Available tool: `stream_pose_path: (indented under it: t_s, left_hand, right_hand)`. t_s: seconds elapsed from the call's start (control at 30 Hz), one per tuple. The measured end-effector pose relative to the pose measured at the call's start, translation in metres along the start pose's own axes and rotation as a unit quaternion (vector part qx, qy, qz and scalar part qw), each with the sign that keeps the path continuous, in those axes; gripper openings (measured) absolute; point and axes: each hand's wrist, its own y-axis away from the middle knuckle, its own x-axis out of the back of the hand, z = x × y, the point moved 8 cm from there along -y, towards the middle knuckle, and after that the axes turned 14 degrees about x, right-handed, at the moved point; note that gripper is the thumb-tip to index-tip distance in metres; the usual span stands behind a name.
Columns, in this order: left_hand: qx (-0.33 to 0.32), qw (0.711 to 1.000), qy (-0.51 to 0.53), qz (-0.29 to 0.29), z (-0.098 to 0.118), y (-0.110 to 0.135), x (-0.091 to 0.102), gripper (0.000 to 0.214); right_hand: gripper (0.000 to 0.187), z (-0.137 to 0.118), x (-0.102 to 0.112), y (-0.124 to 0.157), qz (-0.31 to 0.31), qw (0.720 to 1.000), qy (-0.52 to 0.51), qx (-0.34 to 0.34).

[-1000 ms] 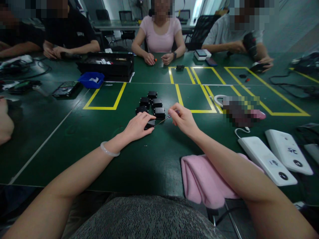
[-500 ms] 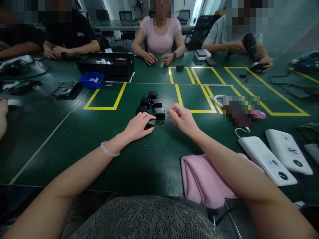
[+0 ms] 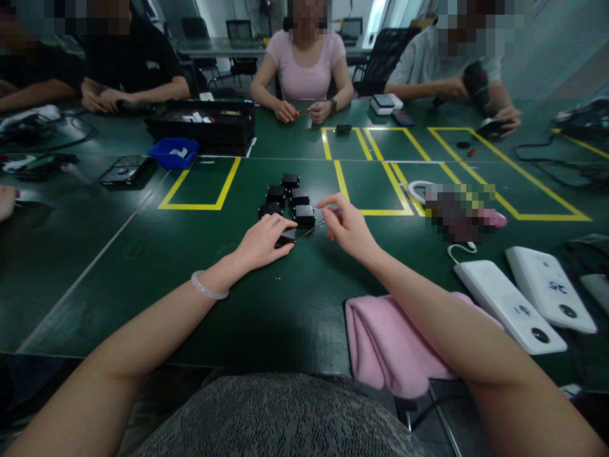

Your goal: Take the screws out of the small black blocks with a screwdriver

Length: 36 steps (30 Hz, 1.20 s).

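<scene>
My left hand is closed around a small black box, thumb on the near side and fingers over the far side, holding it on the green table. In my right hand is a thin screwdriver, gripped between thumb and fingers. Its shaft slopes down to the left, and its tip meets the right end of the held box. Just beyond stand several similar black boxes in two loose rows. A tiny screw-like piece lies on the table nearer to me.
A pink cloth lies under my right forearm at the table edge. Two white power banks are on the right. Farther off are a blue tray, a black bin and yellow tape outlines. Several people sit across the table.
My right hand has shifted very slightly, its fingers raised a little around the screwdriver. My left hand and the box stay in place. A hand at the far left edge has drawn back.
</scene>
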Motion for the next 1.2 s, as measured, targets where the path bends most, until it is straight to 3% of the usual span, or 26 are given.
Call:
stream_pose_path:
  t_s: [0.7,0.97,1.2]
  left_hand:
    - [-0.001,1.0,-0.001,0.005,-0.0004,-0.0001,-0.0004,0.041]
    - [0.002,1.0,0.001,0.0,-0.0008,0.0002,-0.0005,0.041]
    - [0.001,1.0,0.002,0.001,-0.0002,0.0001,-0.0001,0.041]
  right_hand:
    - [0.024,0.0032,-0.0011,0.0005,-0.009,1.0,-0.003,-0.001]
    - [0.012,0.0015,0.0001,0.0009,0.016,1.0,0.01,0.014]
    - [0.022,0.0027,0.0023,0.0004,0.008,1.0,0.018,0.002]
